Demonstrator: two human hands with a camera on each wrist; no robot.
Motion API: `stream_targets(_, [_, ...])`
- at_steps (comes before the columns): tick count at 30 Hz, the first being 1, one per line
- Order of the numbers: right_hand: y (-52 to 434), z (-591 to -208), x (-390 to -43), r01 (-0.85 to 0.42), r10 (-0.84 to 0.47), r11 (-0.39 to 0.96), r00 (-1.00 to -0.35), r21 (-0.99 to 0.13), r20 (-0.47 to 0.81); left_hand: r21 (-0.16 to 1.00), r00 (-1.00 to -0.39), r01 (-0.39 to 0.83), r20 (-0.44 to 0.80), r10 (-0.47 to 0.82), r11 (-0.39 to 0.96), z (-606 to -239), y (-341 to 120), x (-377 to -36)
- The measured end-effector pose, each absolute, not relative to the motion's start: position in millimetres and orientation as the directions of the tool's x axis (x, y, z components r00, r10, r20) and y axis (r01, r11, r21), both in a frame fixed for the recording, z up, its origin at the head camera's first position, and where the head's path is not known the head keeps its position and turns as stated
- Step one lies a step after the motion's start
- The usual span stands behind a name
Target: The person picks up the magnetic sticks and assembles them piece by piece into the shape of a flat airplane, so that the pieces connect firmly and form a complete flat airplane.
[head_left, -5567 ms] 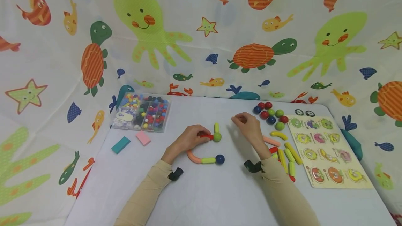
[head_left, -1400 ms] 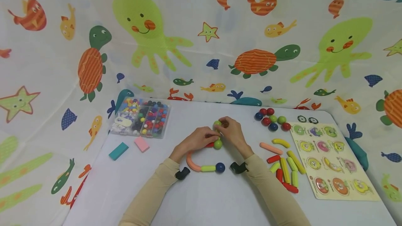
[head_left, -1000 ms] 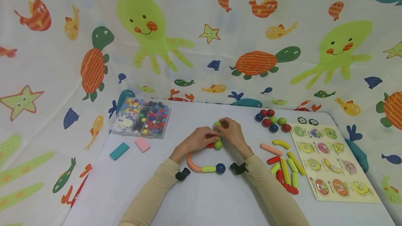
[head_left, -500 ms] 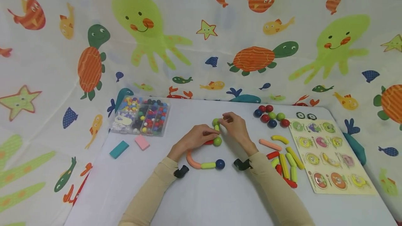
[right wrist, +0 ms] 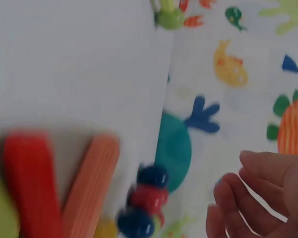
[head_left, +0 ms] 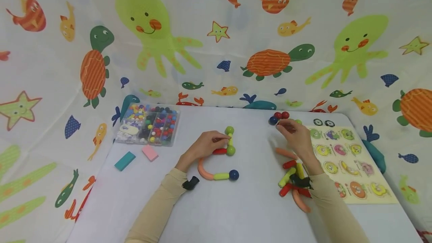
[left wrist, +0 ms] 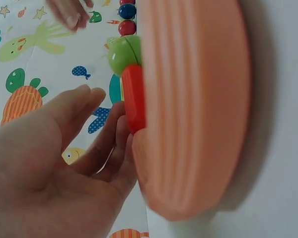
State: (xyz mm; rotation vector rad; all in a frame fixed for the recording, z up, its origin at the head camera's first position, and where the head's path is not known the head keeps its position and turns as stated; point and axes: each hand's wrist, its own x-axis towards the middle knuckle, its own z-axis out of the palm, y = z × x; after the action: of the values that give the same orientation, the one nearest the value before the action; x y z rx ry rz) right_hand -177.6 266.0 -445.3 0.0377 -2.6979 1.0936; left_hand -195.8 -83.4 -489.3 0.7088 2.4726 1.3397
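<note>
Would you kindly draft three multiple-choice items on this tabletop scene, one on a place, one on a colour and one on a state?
1. Where does the clear bead box stand on the table?
A. at the far left
B. at the near right
C. on top of the puzzle board

2. What colour is the ball at the free end of the curved chain?
A. yellow
B. dark blue
C. white

3. What is the left hand doing?
A. lying flat and idle
B. holding the red stick of the built chain
C. lifting the pink block

Answers:
1. A: the box sits by the far left edge, behind the teal block.
2. B: the ball beside the yellow-green stick is dark blue.
3. B: its fingers close on the red piece beside the green ball.
</note>
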Motion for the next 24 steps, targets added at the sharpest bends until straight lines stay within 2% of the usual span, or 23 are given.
stream_targets(4, [301, -448, -164, -0.044, 0.09, 0.762, -0.981, -0.646, 0.173, 0.838, -0.869, 0.276, 0.008, 0.494, 0.471, -488, -86, -196])
stream_targets(8, [327, -456, -150, 0.06, 0.113, 0.781, -0.993, -0.622, 0.046, 0.841, -0.877, 0.268, 0.011, 0.48, 0.47, -487, -86, -197])
stream_targets(12, [343, -467, -142, 0.113, 0.099, 0.792, -0.993, -0.6, -0.057, 0.839, -0.884, 0.266, 0.015, 0.467, 0.475, -487, -86, -199])
stream_targets(16, [349, -476, -142, 0.113, 0.077, 0.801, -0.993, -0.588, -0.086, 0.832, -0.891, 0.263, 0.014, 0.454, 0.489, -487, -87, -199])
stream_targets(24, [345, -484, -146, 0.09, 0.063, 0.807, -0.996, -0.584, -0.065, 0.833, -0.896, 0.257, 0.016, 0.444, 0.489, -489, -89, -201])
